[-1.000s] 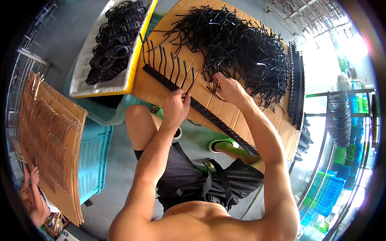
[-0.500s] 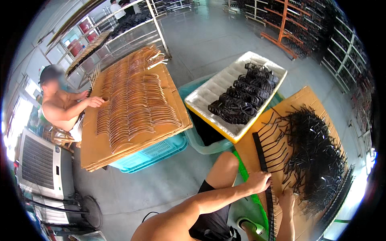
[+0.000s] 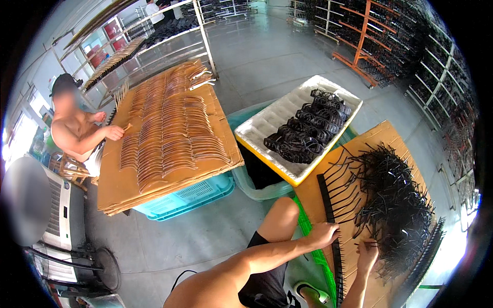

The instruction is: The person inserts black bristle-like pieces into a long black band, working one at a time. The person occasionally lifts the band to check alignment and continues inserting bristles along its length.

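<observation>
A long black bar (image 3: 328,205) lies along the left side of the cardboard, with a row of thin curved black strips, like eyeglass temples, sticking out of it. My left hand (image 3: 323,235) is closed on this bar, fingertips at its edge. To the right sits a tangled pile of loose black strips (image 3: 395,205). My right hand (image 3: 367,254) is at the pile's near left edge, its fingers pinched together; whatever is between them is too small to make out.
Beyond the cardboard (image 3: 310,197) stands a white foam tray (image 3: 267,123) of black frames. At left, a cardboard-topped table (image 3: 215,154) carries rows of brown curved strips; a person (image 3: 77,123) works there. Another black bar (image 3: 426,256) lies at the right edge. Racks (image 3: 359,51) stand behind.
My right hand has moved away from the bar toward the pile. My left hand stays on the bar. The person across has drawn a hand back, and a blurred grey oval appears at far left.
</observation>
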`<move>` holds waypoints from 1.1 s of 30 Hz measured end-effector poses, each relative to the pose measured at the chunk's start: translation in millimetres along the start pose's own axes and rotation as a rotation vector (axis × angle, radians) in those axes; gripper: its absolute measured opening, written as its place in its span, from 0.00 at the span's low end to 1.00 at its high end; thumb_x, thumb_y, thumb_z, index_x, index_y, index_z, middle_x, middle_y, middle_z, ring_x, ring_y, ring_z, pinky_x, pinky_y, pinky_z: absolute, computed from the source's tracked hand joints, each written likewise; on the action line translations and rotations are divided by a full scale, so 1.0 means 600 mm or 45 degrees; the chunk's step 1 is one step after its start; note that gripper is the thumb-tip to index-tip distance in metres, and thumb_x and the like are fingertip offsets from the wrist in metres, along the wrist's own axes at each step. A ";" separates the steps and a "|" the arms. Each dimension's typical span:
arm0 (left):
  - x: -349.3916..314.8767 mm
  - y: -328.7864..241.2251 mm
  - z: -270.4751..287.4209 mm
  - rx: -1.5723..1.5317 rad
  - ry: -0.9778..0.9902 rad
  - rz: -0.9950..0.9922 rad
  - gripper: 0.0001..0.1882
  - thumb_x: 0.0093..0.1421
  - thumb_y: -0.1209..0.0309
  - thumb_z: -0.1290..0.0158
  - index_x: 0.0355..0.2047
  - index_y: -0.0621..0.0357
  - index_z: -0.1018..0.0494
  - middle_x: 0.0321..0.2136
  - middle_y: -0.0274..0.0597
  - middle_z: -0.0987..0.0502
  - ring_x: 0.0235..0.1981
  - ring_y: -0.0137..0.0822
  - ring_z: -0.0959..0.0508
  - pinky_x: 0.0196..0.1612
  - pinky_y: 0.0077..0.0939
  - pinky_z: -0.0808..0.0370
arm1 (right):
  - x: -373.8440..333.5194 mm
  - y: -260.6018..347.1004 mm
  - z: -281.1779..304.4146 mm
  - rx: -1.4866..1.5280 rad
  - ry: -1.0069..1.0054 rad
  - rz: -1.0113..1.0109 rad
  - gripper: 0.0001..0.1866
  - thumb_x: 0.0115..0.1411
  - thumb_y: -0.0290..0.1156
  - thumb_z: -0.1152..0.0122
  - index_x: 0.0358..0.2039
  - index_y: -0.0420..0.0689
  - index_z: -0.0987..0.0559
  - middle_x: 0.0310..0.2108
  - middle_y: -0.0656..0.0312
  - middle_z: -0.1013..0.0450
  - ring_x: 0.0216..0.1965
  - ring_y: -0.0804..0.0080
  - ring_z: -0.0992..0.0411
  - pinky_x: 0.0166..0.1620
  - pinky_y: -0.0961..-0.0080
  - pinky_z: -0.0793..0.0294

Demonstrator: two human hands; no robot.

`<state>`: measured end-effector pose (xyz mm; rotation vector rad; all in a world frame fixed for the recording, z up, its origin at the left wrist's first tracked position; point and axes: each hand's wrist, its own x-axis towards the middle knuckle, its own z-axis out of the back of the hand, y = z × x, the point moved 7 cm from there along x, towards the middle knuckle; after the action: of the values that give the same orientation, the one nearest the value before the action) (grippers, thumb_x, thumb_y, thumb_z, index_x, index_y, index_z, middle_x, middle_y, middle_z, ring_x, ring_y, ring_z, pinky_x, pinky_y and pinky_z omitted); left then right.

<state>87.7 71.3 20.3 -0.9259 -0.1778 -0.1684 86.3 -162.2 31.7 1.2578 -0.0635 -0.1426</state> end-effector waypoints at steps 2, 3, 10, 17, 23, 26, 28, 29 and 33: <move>0.001 0.003 -0.004 0.011 0.026 -0.001 0.12 0.58 0.64 0.43 0.34 0.60 0.24 0.24 0.53 0.21 0.25 0.53 0.20 0.29 0.46 0.23 | 0.011 0.015 -0.034 -0.742 0.114 0.274 0.07 0.58 0.29 0.37 0.29 0.38 0.24 0.25 0.59 0.26 0.25 0.72 0.29 0.30 0.69 0.29; 0.002 0.005 -0.006 0.006 0.030 -0.003 0.11 0.58 0.64 0.43 0.33 0.60 0.24 0.24 0.53 0.20 0.25 0.53 0.20 0.29 0.46 0.23 | 0.020 0.003 -0.049 -0.644 0.270 0.106 0.09 0.56 0.30 0.36 0.26 0.37 0.23 0.22 0.59 0.27 0.24 0.72 0.30 0.32 0.67 0.29; -0.002 0.006 -0.016 0.112 -0.053 -0.170 0.02 0.47 0.73 0.45 0.23 0.57 0.26 0.20 0.52 0.26 0.23 0.53 0.24 0.26 0.49 0.29 | 0.008 0.080 -0.083 -0.012 0.102 -0.004 0.09 0.56 0.27 0.37 0.36 0.36 0.23 0.29 0.60 0.25 0.30 0.74 0.27 0.37 0.78 0.27; 0.007 -0.005 0.016 0.015 -0.175 -0.210 0.04 0.52 0.74 0.41 0.28 0.61 0.22 0.27 0.47 0.20 0.29 0.48 0.20 0.32 0.40 0.24 | -0.019 0.056 -0.144 0.288 0.097 -0.158 0.09 0.60 0.28 0.38 0.37 0.35 0.21 0.33 0.61 0.22 0.34 0.81 0.27 0.39 0.82 0.27; 0.012 -0.018 0.030 0.049 -0.156 -0.235 0.04 0.51 0.74 0.41 0.27 0.60 0.22 0.26 0.46 0.20 0.29 0.47 0.21 0.32 0.40 0.24 | -0.020 0.070 -0.147 0.133 0.093 -0.129 0.09 0.58 0.28 0.36 0.36 0.35 0.20 0.31 0.61 0.22 0.32 0.81 0.27 0.38 0.82 0.27; 0.011 -0.013 0.026 0.059 -0.145 -0.252 0.04 0.52 0.74 0.41 0.27 0.60 0.22 0.25 0.46 0.21 0.28 0.48 0.21 0.32 0.40 0.25 | -0.017 0.073 -0.149 0.020 0.086 -0.099 0.09 0.58 0.27 0.35 0.36 0.35 0.20 0.30 0.61 0.21 0.31 0.81 0.27 0.36 0.81 0.27; 0.010 -0.010 0.024 0.063 -0.142 -0.253 0.03 0.52 0.73 0.42 0.26 0.60 0.23 0.25 0.47 0.21 0.28 0.48 0.22 0.32 0.41 0.25 | -0.014 0.072 -0.152 0.050 0.095 -0.075 0.09 0.58 0.27 0.35 0.36 0.35 0.19 0.29 0.60 0.21 0.30 0.80 0.27 0.36 0.81 0.27; 0.010 -0.008 0.023 0.063 -0.138 -0.248 0.03 0.52 0.73 0.42 0.25 0.60 0.24 0.24 0.47 0.22 0.28 0.48 0.22 0.32 0.41 0.25 | -0.013 0.073 -0.154 0.122 0.109 -0.061 0.09 0.58 0.27 0.35 0.36 0.35 0.19 0.29 0.60 0.21 0.30 0.80 0.27 0.35 0.81 0.27; 0.011 -0.009 0.022 0.081 -0.135 -0.239 0.04 0.52 0.74 0.43 0.22 0.60 0.26 0.23 0.47 0.23 0.28 0.49 0.23 0.32 0.41 0.25 | -0.017 0.077 -0.158 0.035 0.070 -0.013 0.07 0.58 0.27 0.37 0.35 0.37 0.19 0.28 0.60 0.21 0.28 0.79 0.26 0.34 0.81 0.26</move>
<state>91.9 78.2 33.3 -0.8544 -0.3669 -0.2860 91.8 -57.5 46.5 1.2888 -0.0115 -0.1160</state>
